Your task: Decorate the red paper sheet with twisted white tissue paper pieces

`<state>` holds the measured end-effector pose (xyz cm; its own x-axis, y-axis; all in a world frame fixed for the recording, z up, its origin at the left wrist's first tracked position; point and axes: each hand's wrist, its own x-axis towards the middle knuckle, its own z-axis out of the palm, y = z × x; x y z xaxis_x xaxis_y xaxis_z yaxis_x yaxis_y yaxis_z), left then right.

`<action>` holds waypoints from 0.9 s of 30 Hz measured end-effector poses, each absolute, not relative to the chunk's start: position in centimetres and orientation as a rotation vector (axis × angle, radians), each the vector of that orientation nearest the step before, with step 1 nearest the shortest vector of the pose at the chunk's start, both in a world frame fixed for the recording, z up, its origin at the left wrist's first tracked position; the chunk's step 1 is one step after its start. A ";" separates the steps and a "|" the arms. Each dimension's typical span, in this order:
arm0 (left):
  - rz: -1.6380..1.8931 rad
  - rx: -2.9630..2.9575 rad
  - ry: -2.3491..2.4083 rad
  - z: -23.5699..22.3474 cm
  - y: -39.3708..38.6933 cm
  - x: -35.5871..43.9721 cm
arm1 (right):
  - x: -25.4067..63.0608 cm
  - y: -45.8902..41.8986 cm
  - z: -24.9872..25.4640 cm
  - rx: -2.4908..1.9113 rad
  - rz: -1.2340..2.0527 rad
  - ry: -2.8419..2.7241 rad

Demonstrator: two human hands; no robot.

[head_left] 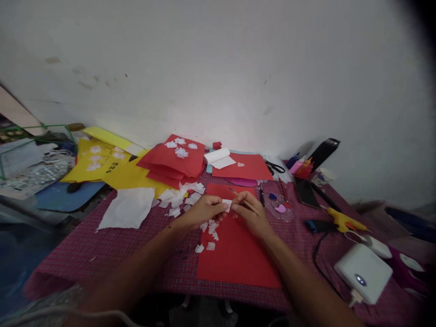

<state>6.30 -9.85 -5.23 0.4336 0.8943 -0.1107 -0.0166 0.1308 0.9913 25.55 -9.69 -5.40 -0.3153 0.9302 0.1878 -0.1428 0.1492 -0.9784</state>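
Observation:
My left hand (205, 210) and my right hand (250, 211) meet over a red paper sheet (235, 254) on the checked tablecloth. Both pinch one small white paper piece (227, 204) between their fingertips. A thin stick (242, 198), like a brush or pencil, also rests in my right hand and slants up to the left. Small white paper scraps (211, 229) lie on the red sheet just under my left hand. More white scraps (182, 195) are heaped behind my left hand.
A white tissue sheet (129, 208) lies left. Red folded papers with white flowers (175, 159), yellow paper (102, 163) and a tissue roll (218, 156) sit at the back. Scissors (274, 168), glue bottles (299, 165), a paint palette (281, 206), a phone (306, 193), a yellow glue gun (344, 221) and a white box (363, 272) lie right.

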 end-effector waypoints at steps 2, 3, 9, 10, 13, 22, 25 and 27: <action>0.813 1.255 0.905 -5.1 -9.9 6.3 | 25.6 -9.7 -5.3 -0.816 1.370 -1.464; 0.813 1.253 0.907 -5.1 -9.9 6.4 | 25.5 -9.8 -5.3 -0.818 1.368 -1.485; 0.827 1.282 0.932 -5.3 -9.9 6.5 | 25.4 -9.8 -5.0 -0.848 1.293 -1.568; 0.823 1.296 0.930 -5.3 -9.9 6.4 | 25.4 -9.8 -5.0 -0.853 1.295 -1.566; 0.810 1.335 0.927 -5.5 -9.9 6.4 | 25.4 -9.7 -5.2 -0.863 1.303 -1.563; 0.846 1.444 0.993 -5.7 -9.8 6.1 | 25.7 -9.9 -5.3 -0.799 1.345 -1.509; 0.842 1.475 1.020 -5.7 -9.8 6.2 | 25.7 -10.0 -5.2 -0.822 1.305 -1.530; 0.845 1.473 1.023 -5.7 -9.8 6.2 | 25.6 -9.9 -5.2 -0.864 1.259 -1.559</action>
<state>6.25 -9.82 -5.66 0.3728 0.9275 -0.0290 0.1461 -0.0279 0.9889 25.65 -9.92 -5.22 -0.3275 0.9176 0.2255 -0.0273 0.2294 -0.9729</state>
